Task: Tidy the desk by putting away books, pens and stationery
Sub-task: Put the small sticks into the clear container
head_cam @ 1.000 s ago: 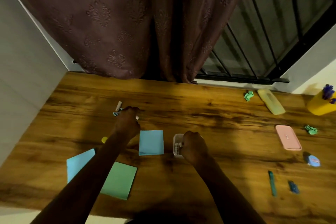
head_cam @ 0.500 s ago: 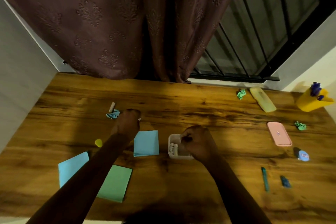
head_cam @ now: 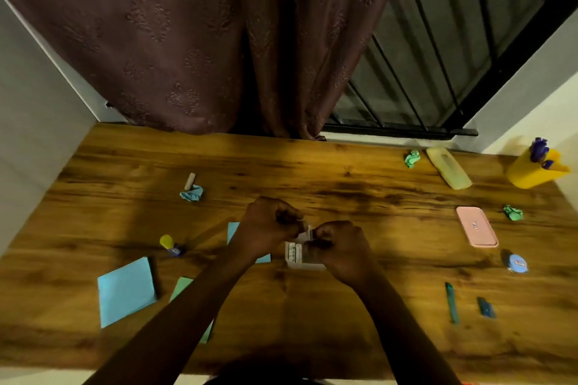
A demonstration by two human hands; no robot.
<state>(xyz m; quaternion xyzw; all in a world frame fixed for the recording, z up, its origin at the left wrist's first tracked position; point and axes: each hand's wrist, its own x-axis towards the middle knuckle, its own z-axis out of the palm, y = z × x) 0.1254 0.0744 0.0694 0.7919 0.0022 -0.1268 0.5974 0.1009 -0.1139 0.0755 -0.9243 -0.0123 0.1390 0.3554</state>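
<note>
A small clear plastic box [head_cam: 294, 257] with small pieces inside sits at the middle of the wooden desk [head_cam: 344, 191]. My right hand [head_cam: 341, 248] curls round the box's right side and its raised pale lid [head_cam: 305, 233]. My left hand [head_cam: 269, 225] is beside it, fingers curled, pinching a small item right at the lid; the item is too small to identify. A blue sticky note [head_cam: 233, 230] lies partly hidden under my left hand.
On the left lie crumpled blue paper [head_cam: 192, 192], a beige tube [head_cam: 190, 181], a glue stick [head_cam: 171, 245], and blue [head_cam: 125, 291] and green [head_cam: 184, 287] notes. On the right are a yellow case [head_cam: 448, 172], yellow pen holder [head_cam: 531, 170], pink case [head_cam: 476, 226], teal pen [head_cam: 452, 302] and green paper balls [head_cam: 412, 159].
My left hand left the crumpled blue paper and moved right to meet my right hand at the box. The right hand stayed on the box, whose lid now stands up.
</note>
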